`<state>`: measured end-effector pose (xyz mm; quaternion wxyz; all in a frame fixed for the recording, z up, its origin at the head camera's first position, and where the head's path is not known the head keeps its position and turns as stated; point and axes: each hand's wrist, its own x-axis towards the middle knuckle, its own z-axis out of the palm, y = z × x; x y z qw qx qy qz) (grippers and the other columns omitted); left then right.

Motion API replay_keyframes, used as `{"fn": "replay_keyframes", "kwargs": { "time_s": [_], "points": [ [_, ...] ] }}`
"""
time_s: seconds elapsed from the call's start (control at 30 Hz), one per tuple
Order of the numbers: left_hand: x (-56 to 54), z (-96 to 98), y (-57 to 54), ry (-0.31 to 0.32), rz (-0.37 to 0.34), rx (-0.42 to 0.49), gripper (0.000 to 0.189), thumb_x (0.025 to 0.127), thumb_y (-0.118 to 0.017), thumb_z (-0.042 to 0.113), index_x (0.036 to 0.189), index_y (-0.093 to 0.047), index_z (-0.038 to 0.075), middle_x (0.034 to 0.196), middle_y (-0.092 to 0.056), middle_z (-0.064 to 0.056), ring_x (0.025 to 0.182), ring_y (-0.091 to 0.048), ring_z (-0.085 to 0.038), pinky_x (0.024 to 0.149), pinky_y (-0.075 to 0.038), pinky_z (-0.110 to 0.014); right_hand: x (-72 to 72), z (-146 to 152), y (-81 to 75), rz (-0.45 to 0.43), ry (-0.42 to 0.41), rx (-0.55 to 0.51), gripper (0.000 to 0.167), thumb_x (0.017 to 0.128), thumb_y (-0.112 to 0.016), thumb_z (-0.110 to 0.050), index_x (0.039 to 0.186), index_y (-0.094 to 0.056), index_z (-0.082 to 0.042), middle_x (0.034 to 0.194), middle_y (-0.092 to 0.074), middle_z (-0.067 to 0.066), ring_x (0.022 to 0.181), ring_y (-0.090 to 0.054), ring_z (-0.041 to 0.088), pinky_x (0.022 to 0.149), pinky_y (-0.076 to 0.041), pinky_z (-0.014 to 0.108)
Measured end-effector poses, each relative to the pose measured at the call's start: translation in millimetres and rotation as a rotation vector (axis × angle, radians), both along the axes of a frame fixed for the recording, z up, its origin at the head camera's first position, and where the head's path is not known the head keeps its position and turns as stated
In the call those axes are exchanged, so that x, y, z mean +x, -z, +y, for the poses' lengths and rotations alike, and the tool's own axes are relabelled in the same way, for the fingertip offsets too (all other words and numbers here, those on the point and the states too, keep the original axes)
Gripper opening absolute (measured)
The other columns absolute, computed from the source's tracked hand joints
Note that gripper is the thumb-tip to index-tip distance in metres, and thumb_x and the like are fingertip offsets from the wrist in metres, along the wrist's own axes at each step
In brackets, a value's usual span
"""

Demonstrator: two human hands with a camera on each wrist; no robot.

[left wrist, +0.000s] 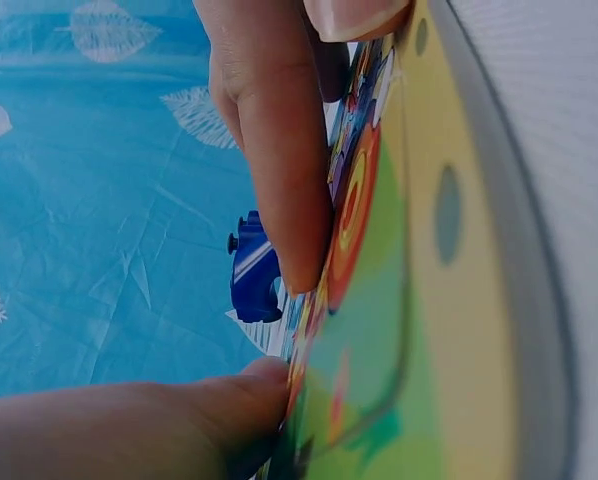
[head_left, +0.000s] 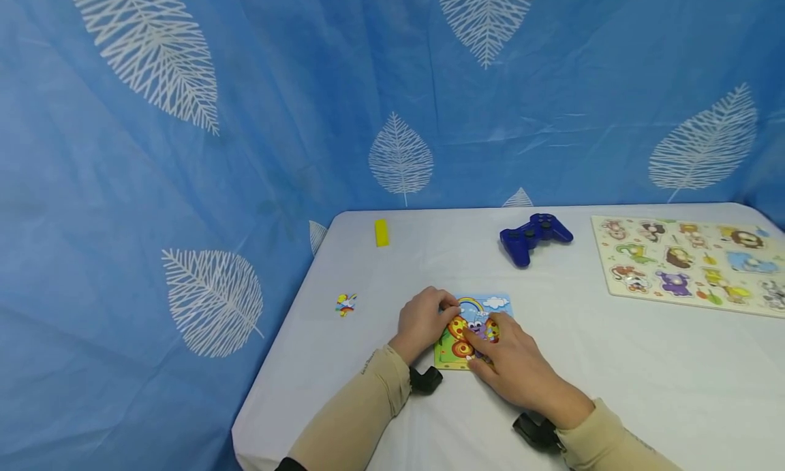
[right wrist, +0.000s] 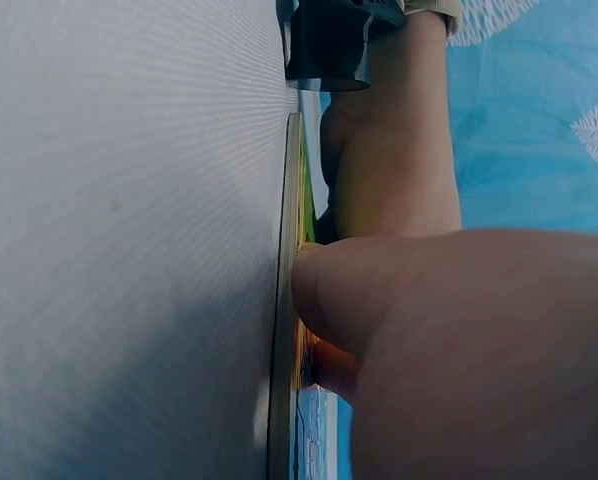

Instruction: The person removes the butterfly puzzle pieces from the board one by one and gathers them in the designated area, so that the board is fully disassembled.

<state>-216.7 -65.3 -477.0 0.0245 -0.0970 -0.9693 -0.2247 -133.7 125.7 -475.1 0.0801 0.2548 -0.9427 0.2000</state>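
Observation:
A small square picture puzzle (head_left: pixel 454 363) lies on the white table, showing a purple-faced butterfly under a rainbow. My left hand (head_left: pixel 423 321) is at its upper left, fingers bent and fingertips on the picture. In the left wrist view the left thumb (left wrist: pixel 194 415) touches the puzzle's face. From the right, my right hand (head_left: pixel 518 365) reaches over the puzzle, its index finger stretched onto the butterfly and its thumb by the lower edge. The right wrist view shows the right thumb (right wrist: pixel 329 290) against the board (right wrist: pixel 284 300). Part of the picture is hidden under the hands.
A small colourful puzzle piece (head_left: pixel 346 305) lies to the left. Farther back are a yellow block (head_left: pixel 381 232) and a blue game controller (head_left: pixel 532 236). At the right lies a large animal puzzle board (head_left: pixel 656 256). A blue leaf-patterned curtain (head_left: pixel 294 116) hangs behind the table.

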Motion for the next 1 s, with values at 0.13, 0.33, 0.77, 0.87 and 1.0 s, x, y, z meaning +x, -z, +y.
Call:
{"fn": "replay_keyframes", "kwargs": {
  "time_s": [0.13,0.33,0.77,0.87,1.0],
  "points": [
    [1.1,0.3,-0.1,0.004,0.004,-0.012,0.015,0.096,-0.073,0.041,0.104,-0.077,0.03,0.091,-0.06,0.013,0.072,-0.051,-0.001,0.061,-0.041,-0.023,-0.1,0.0,0.6,0.001,-0.001,0.005,0.047,0.095,-0.073,-0.036,0.139,-0.067,-0.018,0.141,-0.045,0.03,0.13,-0.047,0.043,0.095,-0.047,0.062],
    [2.2,0.2,-1.3,0.015,0.021,-0.021,0.015,0.097,-0.072,0.041,0.105,-0.077,0.029,0.09,-0.058,0.012,0.071,-0.05,-0.002,0.061,-0.041,-0.023,-0.3,0.1,0.9,0.016,-0.007,0.001,0.047,0.095,-0.073,-0.035,0.138,-0.068,-0.018,0.141,-0.046,0.031,0.13,-0.047,0.043,0.094,-0.047,0.062],
    [3.7,0.0,-3.0,0.03,0.04,-0.012,0.016,0.099,-0.069,0.042,0.108,-0.073,0.029,0.1,-0.068,0.014,0.085,-0.063,-0.003,0.071,-0.05,-0.025,-0.3,0.5,1.7,0.004,-0.009,0.01,0.048,0.095,-0.072,-0.036,0.139,-0.067,-0.018,0.142,-0.045,0.03,0.131,-0.046,0.043,0.094,-0.047,0.062],
    [4.4,-0.1,-3.5,0.025,0.039,0.005,0.017,0.099,-0.068,0.042,0.108,-0.073,0.029,0.103,-0.071,0.014,0.088,-0.066,-0.005,0.072,-0.051,-0.027,-0.3,0.7,1.5,0.004,-0.008,0.011,0.048,0.095,-0.072,-0.036,0.139,-0.067,-0.018,0.142,-0.044,0.029,0.131,-0.046,0.043,0.094,-0.047,0.062],
    [5.2,-0.6,-3.4,0.011,0.031,0.055,0.017,0.099,-0.068,0.043,0.108,-0.073,0.03,0.102,-0.073,0.016,0.085,-0.066,-0.004,0.069,-0.049,-0.026,0.2,0.8,0.5,-0.004,-0.004,0.015,0.048,0.096,-0.072,-0.037,0.14,-0.066,-0.019,0.143,-0.044,0.03,0.132,-0.046,0.044,0.095,-0.046,0.063]
  ]
}}
